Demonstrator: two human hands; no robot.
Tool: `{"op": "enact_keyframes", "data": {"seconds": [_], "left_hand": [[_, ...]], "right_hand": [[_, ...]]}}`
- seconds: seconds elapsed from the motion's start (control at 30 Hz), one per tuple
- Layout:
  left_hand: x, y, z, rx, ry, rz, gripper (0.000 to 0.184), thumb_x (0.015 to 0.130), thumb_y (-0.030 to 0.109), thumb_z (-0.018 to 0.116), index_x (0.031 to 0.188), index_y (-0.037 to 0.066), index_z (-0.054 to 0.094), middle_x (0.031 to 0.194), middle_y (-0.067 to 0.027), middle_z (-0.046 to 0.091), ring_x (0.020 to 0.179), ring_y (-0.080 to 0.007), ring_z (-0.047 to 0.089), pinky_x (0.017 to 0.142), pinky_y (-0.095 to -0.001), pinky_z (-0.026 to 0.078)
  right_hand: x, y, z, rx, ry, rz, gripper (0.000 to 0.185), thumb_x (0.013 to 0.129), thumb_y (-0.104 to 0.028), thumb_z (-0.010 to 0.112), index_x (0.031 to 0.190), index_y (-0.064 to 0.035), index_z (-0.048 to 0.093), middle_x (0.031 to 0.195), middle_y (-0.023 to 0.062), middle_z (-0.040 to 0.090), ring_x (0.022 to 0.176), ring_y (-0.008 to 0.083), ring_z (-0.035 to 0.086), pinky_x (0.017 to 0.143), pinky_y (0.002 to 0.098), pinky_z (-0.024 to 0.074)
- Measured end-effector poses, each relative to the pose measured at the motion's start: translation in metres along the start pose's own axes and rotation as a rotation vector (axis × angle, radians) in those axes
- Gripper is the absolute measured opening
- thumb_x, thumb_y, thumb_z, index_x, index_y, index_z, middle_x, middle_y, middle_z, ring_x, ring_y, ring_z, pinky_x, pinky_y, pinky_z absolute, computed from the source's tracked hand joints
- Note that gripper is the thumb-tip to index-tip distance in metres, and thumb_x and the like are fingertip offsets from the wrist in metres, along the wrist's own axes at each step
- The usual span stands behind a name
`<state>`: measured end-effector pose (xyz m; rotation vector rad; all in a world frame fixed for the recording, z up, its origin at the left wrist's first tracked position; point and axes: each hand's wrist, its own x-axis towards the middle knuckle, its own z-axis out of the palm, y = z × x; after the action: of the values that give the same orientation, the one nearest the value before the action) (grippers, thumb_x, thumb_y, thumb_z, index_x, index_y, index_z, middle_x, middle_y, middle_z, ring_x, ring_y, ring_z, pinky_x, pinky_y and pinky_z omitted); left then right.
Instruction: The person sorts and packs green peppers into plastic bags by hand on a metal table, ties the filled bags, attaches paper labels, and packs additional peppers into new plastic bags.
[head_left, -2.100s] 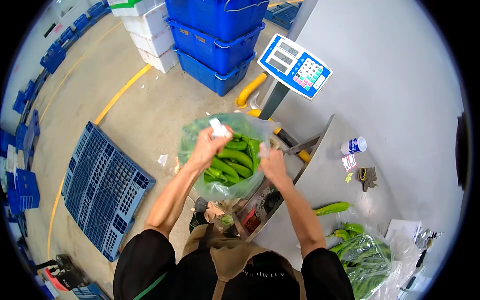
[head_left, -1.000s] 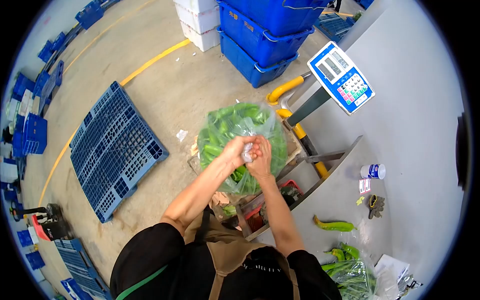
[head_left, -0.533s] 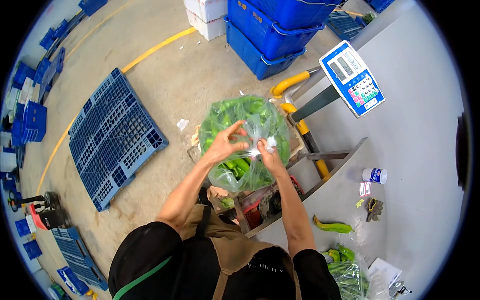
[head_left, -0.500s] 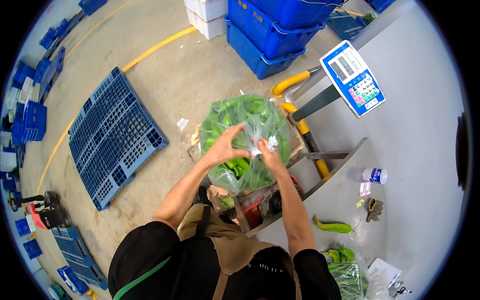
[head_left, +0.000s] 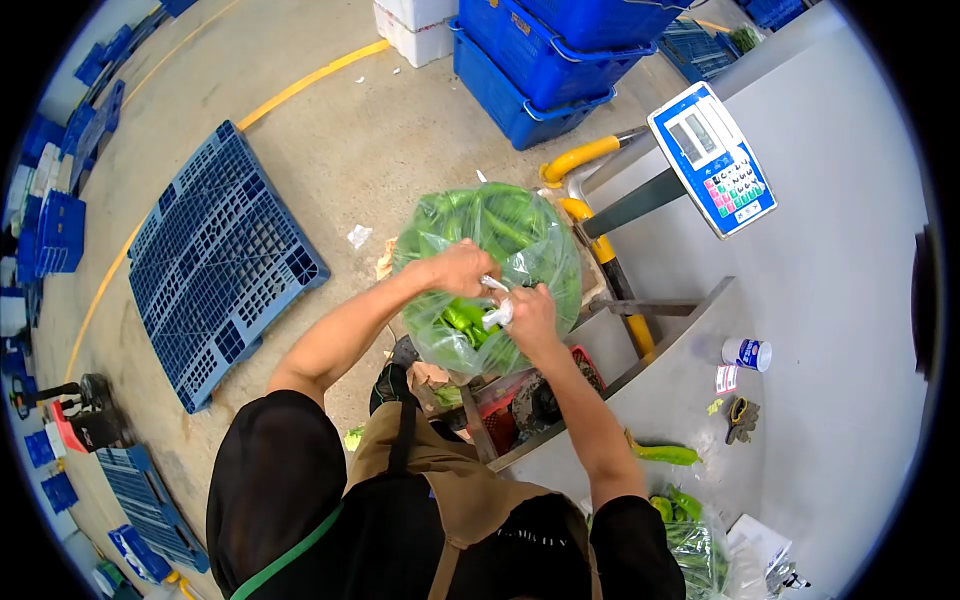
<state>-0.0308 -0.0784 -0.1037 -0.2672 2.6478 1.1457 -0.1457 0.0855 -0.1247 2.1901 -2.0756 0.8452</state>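
A round clear plastic bag point(head_left: 520, 225) full of long green peppers point(head_left: 465, 315) rests below the scale's display. At its top, my left hand point(head_left: 463, 268) is closed on a twisted strand of the bag's plastic. Close beside it on the right, my right hand point(head_left: 530, 318) grips the gathered bag neck, with a white bunched end sticking out between the two hands. The scale display point(head_left: 712, 160) stands on a dark post to the upper right of the bag.
Stacked blue crates point(head_left: 530, 75) stand ahead, and a blue pallet point(head_left: 220, 265) lies left. On the metal table point(head_left: 610, 450) at right are a long pepper point(head_left: 665, 454), a white-and-blue tub point(head_left: 747, 353), a glove point(head_left: 742, 420) and another pepper bag point(head_left: 700, 550).
My left hand has gone from spread fingers to a closed grip on the plastic. Both hands have drawn together over the bag, whose opening has been gathered into a neck since the earliest frame.
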Motion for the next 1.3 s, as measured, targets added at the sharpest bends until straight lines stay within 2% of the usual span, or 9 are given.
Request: {"op": "enact_keyframes", "data": {"seconds": [0.13,0.23,0.37,0.5,0.7,0.9,1.17,1.23,1.3], "left_hand": [[0.011,-0.01,-0.014,-0.478,-0.285,-0.191,0.05,0.082,0.039,0.058,0.121,0.007,0.057,0.091,-0.0127,0.067,0.105,-0.0245,0.058,0.099,-0.044,0.035],[0.015,-0.007,-0.003,-0.819,-0.148,-0.148,0.063,0.088,0.052,0.048,0.13,0.004,0.048,0.11,-0.0155,0.061,0.112,-0.0255,0.052,0.103,-0.0424,0.032],[0.018,-0.005,0.021,-0.983,0.036,-0.256,0.048,0.091,0.036,0.055,0.124,0.002,0.052,0.12,-0.0134,0.055,0.111,-0.0223,0.05,0.101,-0.0375,0.035],[0.027,-0.014,0.047,-1.247,0.146,-0.388,0.036,0.089,0.021,0.06,0.118,0.0,0.057,0.108,-0.0145,0.06,0.097,-0.0175,0.055,0.082,-0.0294,0.046],[0.0,0.034,0.02,-1.245,0.31,-0.602,0.026,0.086,0.005,0.059,0.111,-0.002,0.058,0.097,-0.0147,0.063,0.088,-0.015,0.058,0.077,-0.028,0.049],[0.003,0.025,0.044,-1.934,0.632,-0.422,0.023,0.088,-0.005,0.048,0.108,0.005,0.047,0.084,-0.0104,0.058,0.071,-0.0194,0.058,0.061,-0.0306,0.05],[0.027,-0.04,0.045,-1.903,0.534,-0.647,0.023,0.082,-0.011,0.035,0.091,0.009,0.042,0.061,-0.0079,0.044,0.05,-0.0196,0.047,0.053,-0.0423,0.051],[0.022,-0.025,0.045,-1.855,0.594,-0.576,0.022,0.081,-0.011,0.036,0.084,0.01,0.043,0.06,-0.0054,0.04,0.05,-0.0196,0.043,0.053,-0.0414,0.05],[0.02,0.001,0.031,-1.798,0.649,-0.408,0.021,0.083,-0.011,0.037,0.083,0.01,0.042,0.063,-0.0048,0.039,0.051,-0.0185,0.041,0.054,-0.0392,0.049]], "right_hand": [[0.006,-0.002,0.02,-0.226,0.242,-0.037,0.007,0.069,-0.011,0.064,0.076,-0.0084,0.064,0.06,0.0024,0.04,0.056,0.0183,0.046,0.059,0.0325,0.0331],[0.013,-0.003,0.021,-0.207,0.312,-0.035,0.009,0.068,-0.01,0.063,0.077,-0.0082,0.063,0.061,0.002,0.039,0.058,0.0183,0.046,0.06,0.0329,0.0331],[0.009,0.002,0.021,-0.137,0.291,-0.089,0.016,0.07,-0.012,0.064,0.085,-0.0063,0.064,0.067,0.004,0.044,0.063,0.0208,0.048,0.067,0.0358,0.0356],[0.006,0.009,0.011,-0.032,0.205,-0.156,0.019,0.071,-0.013,0.065,0.088,-0.0057,0.065,0.078,0.0055,0.05,0.07,0.0216,0.05,0.077,0.0386,0.0356],[0.004,0.005,0.005,0.095,0.168,-0.161,0.015,0.068,-0.015,0.069,0.082,-0.0088,0.066,0.097,0.0064,0.054,0.088,0.0234,0.053,0.086,0.0441,0.0326],[0.007,-0.002,-0.013,0.135,0.042,-0.113,0.022,0.075,-0.028,0.07,0.07,-0.0079,0.062,0.114,0.006,0.052,0.113,0.0281,0.04,0.097,0.0532,0.0244],[-0.065,-0.022,0.009,0.02,0.053,0.421,0.032,0.082,-0.029,0.062,0.071,0.0003,0.063,0.111,0.0086,0.046,0.11,0.0314,0.036,0.095,0.0492,0.0227],[-0.049,-0.035,-0.01,-0.019,0.195,0.512,0.031,0.085,-0.028,0.061,0.071,-0.0012,0.062,0.093,0.0066,0.052,0.093,0.0235,0.047,0.084,0.0399,0.0344],[-0.037,-0.024,-0.027,0.502,0.06,0.866,0.031,0.088,-0.028,0.06,0.071,-0.0022,0.061,0.076,0.0025,0.05,0.074,0.0164,0.048,0.068,0.0334,0.0363]]}}
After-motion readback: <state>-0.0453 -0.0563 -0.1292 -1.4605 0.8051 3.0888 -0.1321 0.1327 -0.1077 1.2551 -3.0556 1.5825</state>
